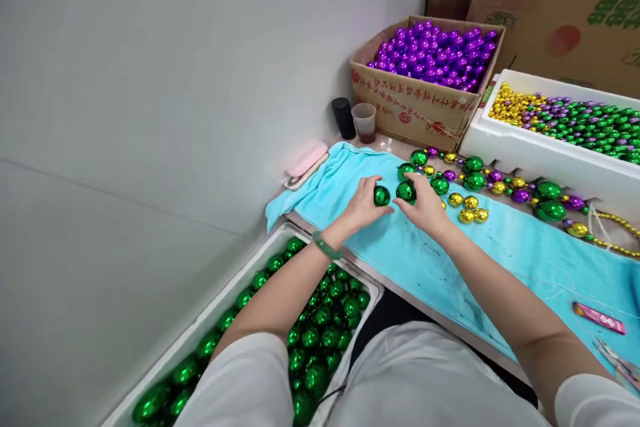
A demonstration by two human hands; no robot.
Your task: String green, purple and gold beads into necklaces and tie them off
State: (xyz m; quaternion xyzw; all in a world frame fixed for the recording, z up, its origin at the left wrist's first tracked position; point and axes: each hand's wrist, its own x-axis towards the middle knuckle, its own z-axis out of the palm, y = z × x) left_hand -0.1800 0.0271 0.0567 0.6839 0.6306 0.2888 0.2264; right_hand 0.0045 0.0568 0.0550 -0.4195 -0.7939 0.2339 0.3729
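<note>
A person's left hand (361, 205) closes its fingers around a green ball (382, 196) while the right hand (426, 205) grips a second green ball (406, 191). The 2 balls sit just beside each other over a turquoise towel (450, 260) near the left end of the tabletop (400, 145). A bead strand (500, 185) of green, gold and purple runs along the far edge, before a cardboard box (415, 107) of purple balls. A foam tray (220, 293) of green balls sits below the near-left corner.
</note>
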